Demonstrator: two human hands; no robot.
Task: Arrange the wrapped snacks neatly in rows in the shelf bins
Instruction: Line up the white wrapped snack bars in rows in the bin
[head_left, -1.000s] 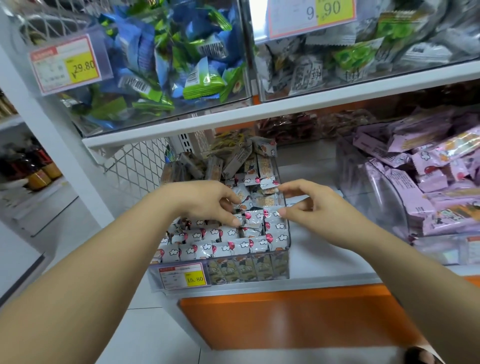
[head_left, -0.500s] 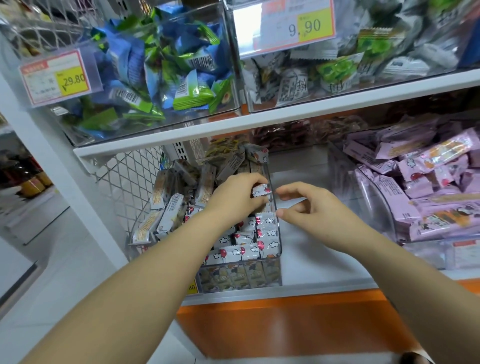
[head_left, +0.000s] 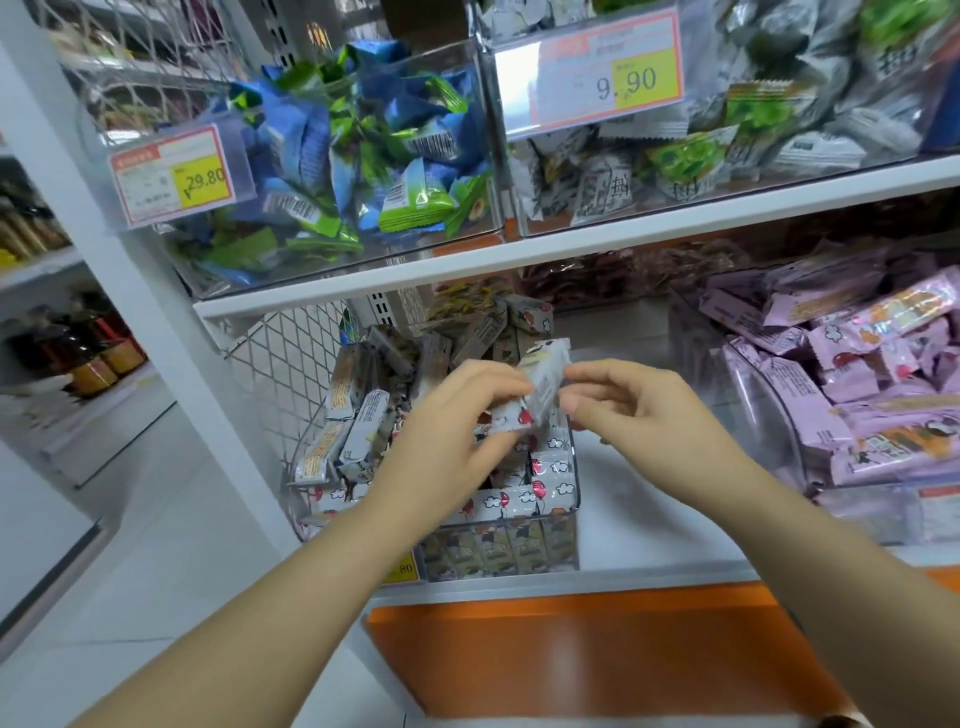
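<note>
A clear bin (head_left: 571, 540) on the lower shelf holds white wrapped snacks with red balloons. Neat rows (head_left: 524, 499) fill its front; loose brown-sided packs (head_left: 363, 400) are heaped at its back and left. Above the bin my left hand (head_left: 452, 436) grips a balloon-print snack (head_left: 511, 420) between thumb and fingers. A second pale wrapper (head_left: 545, 374) stands upright against those fingertips. My right hand (head_left: 644, 415) meets it from the right, index finger and thumb curled onto the wrapper's right edge.
A bin of purple wrapped bars (head_left: 831, 395) sits to the right. The upper shelf carries bins of blue-green packets (head_left: 363, 156) and grey-green packets (head_left: 727, 130) with price tags. A wire mesh panel (head_left: 291, 364) bounds the left. An orange base (head_left: 571, 649) lies below.
My left hand has lifted snacks from the bin's right side. My right hand has closed in on the upright wrapper. The camera has shifted closer.
</note>
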